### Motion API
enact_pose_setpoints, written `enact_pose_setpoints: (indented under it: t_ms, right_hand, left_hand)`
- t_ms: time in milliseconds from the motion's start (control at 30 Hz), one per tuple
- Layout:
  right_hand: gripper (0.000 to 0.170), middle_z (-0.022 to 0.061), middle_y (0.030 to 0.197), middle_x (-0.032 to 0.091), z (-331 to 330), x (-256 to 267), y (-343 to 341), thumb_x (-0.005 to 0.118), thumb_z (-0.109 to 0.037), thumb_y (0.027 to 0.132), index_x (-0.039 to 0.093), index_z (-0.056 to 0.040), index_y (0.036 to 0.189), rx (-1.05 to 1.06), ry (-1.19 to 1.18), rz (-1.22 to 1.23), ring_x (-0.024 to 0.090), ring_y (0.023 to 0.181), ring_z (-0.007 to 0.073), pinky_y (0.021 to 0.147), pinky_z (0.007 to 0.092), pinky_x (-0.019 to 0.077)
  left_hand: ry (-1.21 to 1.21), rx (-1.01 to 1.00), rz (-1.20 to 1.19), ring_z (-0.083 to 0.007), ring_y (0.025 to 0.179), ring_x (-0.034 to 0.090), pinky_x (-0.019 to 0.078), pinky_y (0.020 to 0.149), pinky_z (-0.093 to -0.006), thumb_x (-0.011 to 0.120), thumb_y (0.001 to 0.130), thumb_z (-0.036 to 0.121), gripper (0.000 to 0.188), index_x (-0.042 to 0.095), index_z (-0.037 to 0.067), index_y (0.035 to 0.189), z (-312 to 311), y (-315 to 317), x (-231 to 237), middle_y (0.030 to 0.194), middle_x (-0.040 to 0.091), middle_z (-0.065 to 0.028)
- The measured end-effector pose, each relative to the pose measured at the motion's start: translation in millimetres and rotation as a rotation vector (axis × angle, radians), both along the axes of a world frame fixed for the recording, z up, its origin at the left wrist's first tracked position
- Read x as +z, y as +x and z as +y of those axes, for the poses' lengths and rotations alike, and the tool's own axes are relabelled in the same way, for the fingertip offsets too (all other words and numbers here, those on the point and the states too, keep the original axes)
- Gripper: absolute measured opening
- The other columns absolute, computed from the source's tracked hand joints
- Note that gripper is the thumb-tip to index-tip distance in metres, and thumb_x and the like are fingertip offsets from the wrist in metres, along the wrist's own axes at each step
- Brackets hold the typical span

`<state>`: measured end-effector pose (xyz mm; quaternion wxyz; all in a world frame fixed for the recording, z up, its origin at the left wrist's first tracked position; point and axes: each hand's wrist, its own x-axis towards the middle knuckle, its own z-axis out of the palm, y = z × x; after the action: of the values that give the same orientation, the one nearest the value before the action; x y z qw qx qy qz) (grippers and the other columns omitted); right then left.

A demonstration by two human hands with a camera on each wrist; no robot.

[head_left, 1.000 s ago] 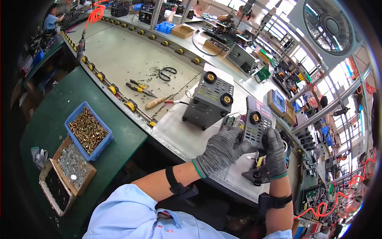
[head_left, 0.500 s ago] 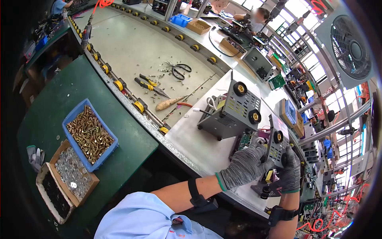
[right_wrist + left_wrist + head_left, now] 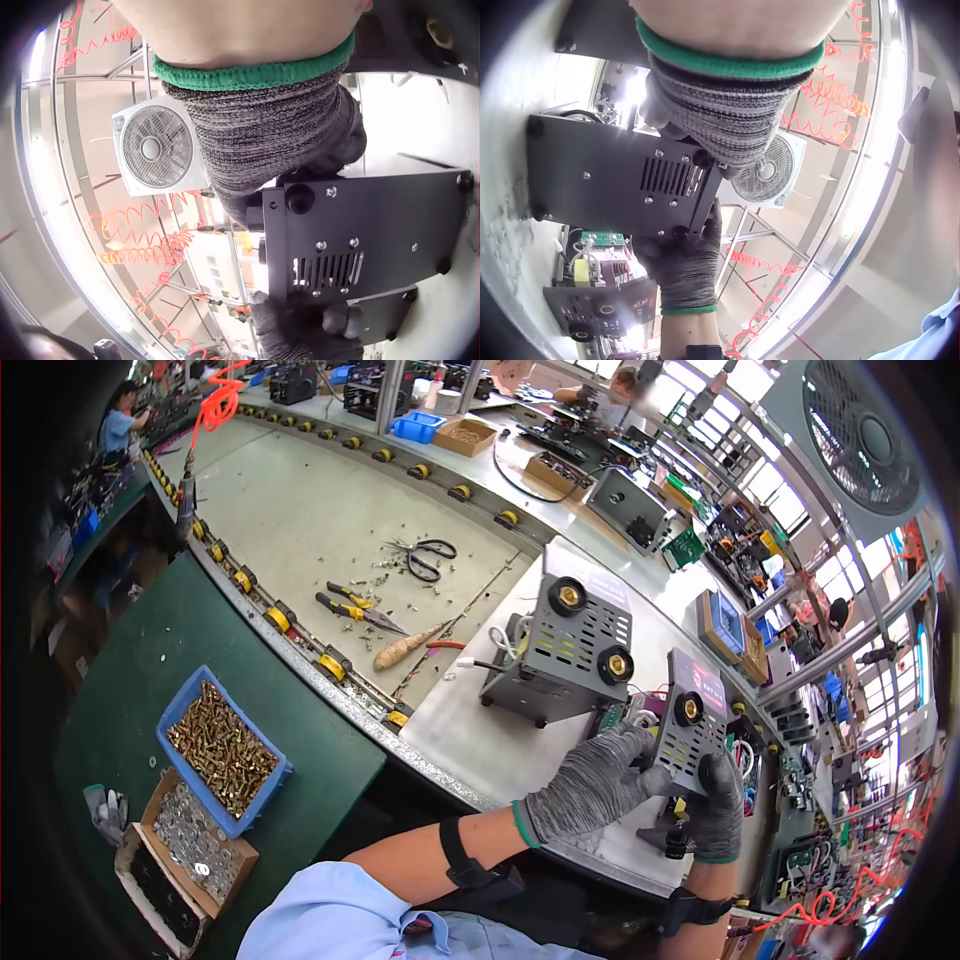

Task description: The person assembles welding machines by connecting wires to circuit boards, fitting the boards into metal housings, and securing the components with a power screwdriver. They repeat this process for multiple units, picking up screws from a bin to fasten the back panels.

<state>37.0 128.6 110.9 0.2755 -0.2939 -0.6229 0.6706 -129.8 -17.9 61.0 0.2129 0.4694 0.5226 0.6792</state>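
Note:
Both gloved hands hold a dark grey welding machine point(image 3: 692, 735) by its lower front end, with the panel and its brass socket facing up toward me. My left hand point(image 3: 595, 780) grips the left side, thumb at the panel's lower edge. On the opposite corner, my right hand point(image 3: 718, 815) curls round the edge. Both wrist views show the machine's flat underside point(image 3: 615, 176) with vent slots, screws and rubber feet. A second welding machine point(image 3: 575, 650), with two brass sockets, stands just left of the hands. Wires and a circuit board point(image 3: 604, 238) show beside the held machine.
Scissors point(image 3: 424, 560), pliers point(image 3: 355, 605) and a wrapped-handle tool point(image 3: 405, 650) lie on the bench among loose bits. A blue bin of screws point(image 3: 175, 725) and a carton of washers point(image 3: 200, 840) stand on the green side table. A roller rail point(image 3: 265, 610) runs between.
The head view has swung right and back partway. The held machine has come a little nearer to me relative to the second machine. Both hands have kept their grip.

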Motion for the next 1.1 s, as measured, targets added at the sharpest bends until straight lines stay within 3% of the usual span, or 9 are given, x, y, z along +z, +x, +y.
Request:
enact_pose_setpoints:
  t_ms: [233, 367, 433, 500, 567, 667, 700, 767, 1100]
  right_hand:
    - [0.051, 0.0085, 0.102, 0.069, -4, 2, -2, 0.072, -0.039, 0.088, 0.062, 0.0005, 0.117, -0.137, 0.001, 0.017, 0.07, 0.091, 0.0179, 0.08, 0.033, 0.0582]
    - [0.047, 0.0063, 0.099, 0.069, 9, 9, 12, 0.071, -0.043, 0.09, 0.064, -0.0011, 0.112, -0.075, 0.027, -0.035, 0.07, 0.089, 0.0151, 0.077, 0.0297, 0.0569]
    - [0.046, 0.0058, 0.098, 0.07, 7, 17, 14, 0.071, -0.041, 0.092, 0.065, -0.0005, 0.114, -0.077, 0.09, -0.028, 0.069, 0.088, 0.0137, 0.076, 0.0285, 0.0563]
    - [0.045, 0.0055, 0.099, 0.071, 17, 24, 26, 0.071, -0.038, 0.093, 0.065, 0.0003, 0.116, -0.093, 0.147, -0.169, 0.069, 0.088, 0.0133, 0.077, 0.0289, 0.0559]
    - [0.047, 0.004, 0.098, 0.07, 33, 26, 33, 0.072, -0.039, 0.093, 0.066, 0.0009, 0.117, -0.065, 0.128, -0.192, 0.067, 0.085, 0.012, 0.076, 0.0276, 0.0545]
    - [0.047, 0.0019, 0.101, 0.069, 47, 27, 41, 0.073, -0.04, 0.093, 0.065, -0.0007, 0.117, 0.04, 0.177, -0.274, 0.065, 0.089, 0.0102, 0.08, 0.0276, 0.0529]
    - [0.047, 0.0019, 0.101, 0.069, 49, 28, 41, 0.073, -0.04, 0.093, 0.065, -0.0007, 0.117, 0.028, 0.174, -0.272, 0.065, 0.089, 0.0102, 0.08, 0.0276, 0.0529]
    - [0.048, 0.0003, 0.095, 0.068, 51, 26, 41, 0.073, -0.044, 0.092, 0.069, -0.0002, 0.109, 0.052, 0.183, -0.312, 0.061, 0.081, 0.0078, 0.069, 0.022, 0.0489]
    - [0.059, 0.004, 0.097, 0.068, 45, 27, 38, 0.078, -0.046, 0.087, 0.065, 0.0028, 0.116, 0.111, 0.109, -0.207, 0.065, 0.089, 0.0112, 0.077, 0.0262, 0.0538]
  left_hand:
    - [-0.07, 0.071, 0.003, -0.0248, 0.073, 0.065, 0.054, 0.068, -0.0362, 0.073, 0.091, 0.029, 0.034, 0.062, -0.002, 0.099, 12, 22, -2, 0.083, 0.063, -0.0128]
    - [-0.109, 0.215, 0.118, -0.0314, 0.088, 0.067, 0.0546, 0.074, -0.0442, 0.07, 0.092, 0.032, 0.037, 0.062, 0.0, 0.108, 6, 66, -1, 0.095, 0.063, -0.0158]
    - [-0.209, 0.151, 0.136, -0.0352, 0.094, 0.066, 0.0544, 0.079, -0.0479, 0.066, 0.094, 0.034, 0.038, 0.061, 0.001, 0.111, -8, 73, 11, 0.1, 0.062, -0.0185]
    - [-0.281, -0.117, 0.249, -0.0362, 0.095, 0.066, 0.0554, 0.081, -0.047, 0.063, 0.096, 0.034, 0.038, 0.061, 0.0, 0.113, -21, 74, 20, 0.103, 0.061, -0.0214]
    - [-0.242, -0.117, 0.281, -0.0369, 0.093, 0.067, 0.057, 0.078, -0.0461, 0.062, 0.094, 0.031, 0.039, 0.06, -0.001, 0.116, -25, 75, 13, 0.108, 0.06, -0.0241]
    - [0.092, 0.106, 0.82, -0.0329, 0.082, 0.069, 0.0587, 0.067, -0.0422, 0.061, 0.09, 0.017, 0.028, 0.066, 0.001, 0.113, -41, 46, 2, 0.109, 0.062, -0.0198]
    - [-0.056, 0.192, 0.473, -0.0295, 0.08, 0.069, 0.0584, 0.065, -0.04, 0.063, 0.089, 0.013, 0.024, 0.068, 0.004, 0.111, -50, 31, 16, 0.101, 0.064, -0.0152]
    - [-0.16, 0.33, 0.637, -0.0316, 0.078, 0.068, 0.0565, 0.064, -0.041, 0.068, 0.086, 0.015, 0.029, 0.068, 0.005, 0.114, -38, 5, -1, 0.087, 0.065, -0.0127]
    - [-0.394, 0.486, 0.7, -0.0299, 0.075, 0.067, 0.0558, 0.066, -0.0403, 0.067, 0.086, 0.011, 0.028, 0.068, 0.005, 0.113, -1, -14, -29, 0.086, 0.067, -0.0136]
